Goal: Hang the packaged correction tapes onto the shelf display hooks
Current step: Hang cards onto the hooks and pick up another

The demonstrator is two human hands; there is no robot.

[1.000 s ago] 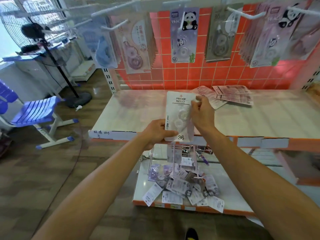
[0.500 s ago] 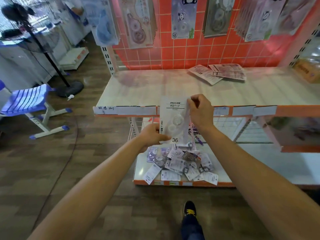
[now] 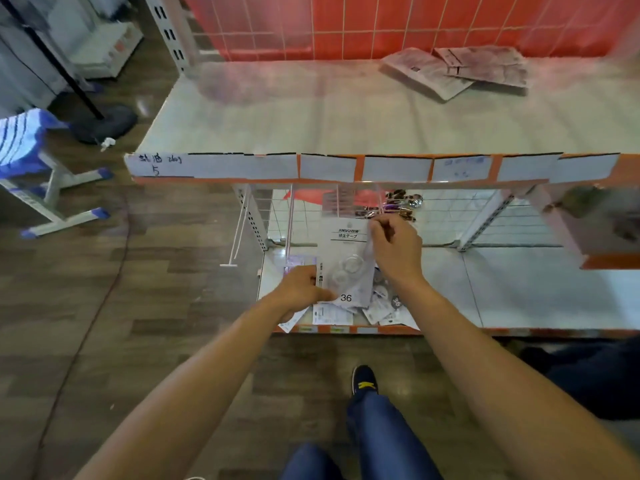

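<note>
I hold a white packaged correction tape [image 3: 343, 261], marked 36 at its lower edge, upright in front of the lower shelf. My left hand [image 3: 303, 289] grips its lower left corner. My right hand [image 3: 394, 251] pinches its upper right edge. Under it a heap of several more correction tape packs [image 3: 381, 306] lies on the bottom shelf [image 3: 519, 289]. Thin white display hooks [image 3: 239, 233] hang under the upper shelf, just left of the pack. The upper wall hooks are out of view.
The white upper shelf [image 3: 311, 116] with an orange label strip [image 3: 346, 168] juts toward me. A few flat packs [image 3: 450, 69] lie at its back right. A blue chair [image 3: 31, 150] and a fan base [image 3: 104, 124] stand on the wooden floor at left. My shoe [image 3: 363, 381] is below.
The view has tilted down, so the hanging packs on the red wall have left the frame. Both hands have lowered the pack from above the upper shelf to the bottom shelf level.
</note>
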